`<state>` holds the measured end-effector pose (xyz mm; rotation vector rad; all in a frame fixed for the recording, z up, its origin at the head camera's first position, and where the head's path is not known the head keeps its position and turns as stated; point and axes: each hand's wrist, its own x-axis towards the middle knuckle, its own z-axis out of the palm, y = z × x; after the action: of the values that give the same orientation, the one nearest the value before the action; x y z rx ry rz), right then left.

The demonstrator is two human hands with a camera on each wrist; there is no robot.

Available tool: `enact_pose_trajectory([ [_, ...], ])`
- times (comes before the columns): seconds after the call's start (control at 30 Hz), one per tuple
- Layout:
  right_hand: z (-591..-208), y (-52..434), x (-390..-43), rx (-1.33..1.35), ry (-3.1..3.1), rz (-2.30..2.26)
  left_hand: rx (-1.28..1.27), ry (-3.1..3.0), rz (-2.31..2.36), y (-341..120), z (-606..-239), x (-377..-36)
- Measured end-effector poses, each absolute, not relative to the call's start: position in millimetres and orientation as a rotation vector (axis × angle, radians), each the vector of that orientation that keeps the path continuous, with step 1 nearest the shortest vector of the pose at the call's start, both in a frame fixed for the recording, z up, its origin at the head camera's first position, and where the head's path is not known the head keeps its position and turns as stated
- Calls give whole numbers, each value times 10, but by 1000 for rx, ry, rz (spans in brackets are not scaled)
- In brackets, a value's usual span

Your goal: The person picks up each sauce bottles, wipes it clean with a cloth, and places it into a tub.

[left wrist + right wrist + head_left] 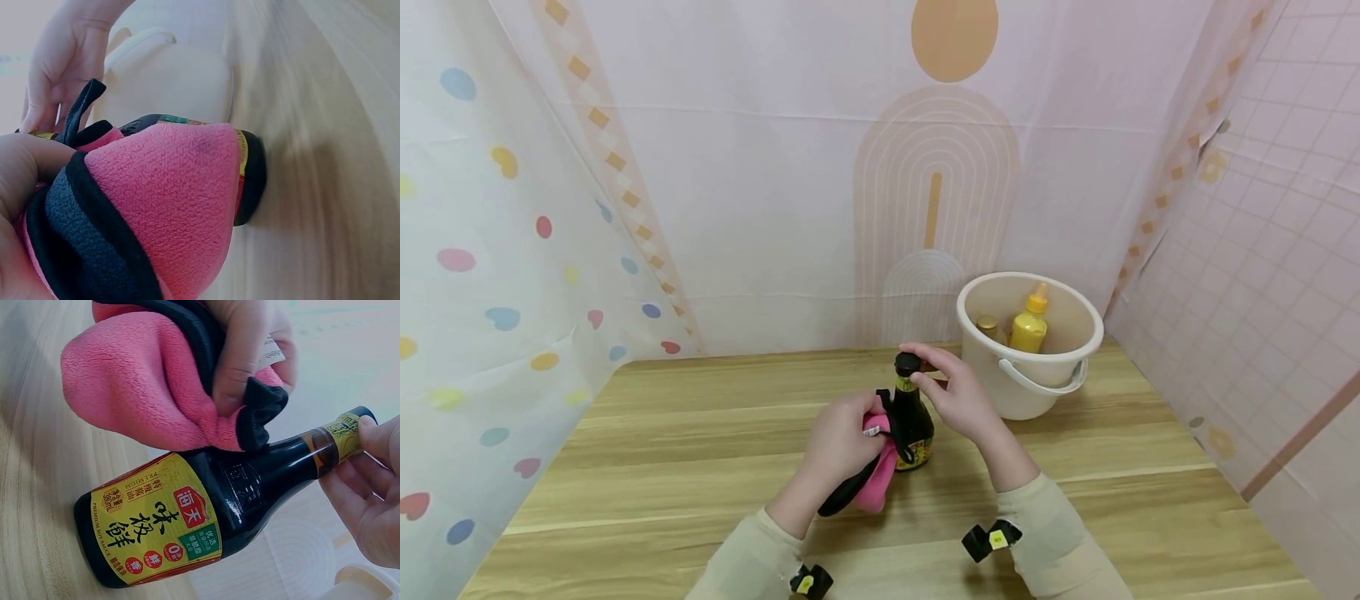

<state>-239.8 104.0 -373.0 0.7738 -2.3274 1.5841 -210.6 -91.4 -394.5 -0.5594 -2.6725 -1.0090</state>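
A dark soy sauce bottle [919, 423] with a black cap stands upright on the wooden table, its yellow label [150, 519] plain in the right wrist view. My right hand [961, 398] pinches the bottle's neck just below the cap between thumb and fingers. Bunched in my left hand [841, 435] is a pink cleaning cloth [169, 169] with dark edging and a black hanging loop [81, 112]. The cloth lies against the bottle's left side at the shoulder and covers part of the bottle in the left wrist view.
Behind and right of the bottle stands a cream bucket [1017, 392] with its handle hanging at the front. Inside it are a yellow squeeze bottle [1028, 330] and a gold-capped container [988, 323]. Patterned curtains [760, 208] enclose the table's back and sides.
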Motion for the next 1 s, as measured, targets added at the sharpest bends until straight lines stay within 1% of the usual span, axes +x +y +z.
enact_pose_trajectory([
  [0.57, -3732, 1032, -2404, 758, -2345, 1584, -486, -2667, -990, -996, -4233, -2088],
  [1.0, -3711, 1037, -2389, 747, -2365, 1569, -488, -2749, -1036, -1031, -4313, -2162],
])
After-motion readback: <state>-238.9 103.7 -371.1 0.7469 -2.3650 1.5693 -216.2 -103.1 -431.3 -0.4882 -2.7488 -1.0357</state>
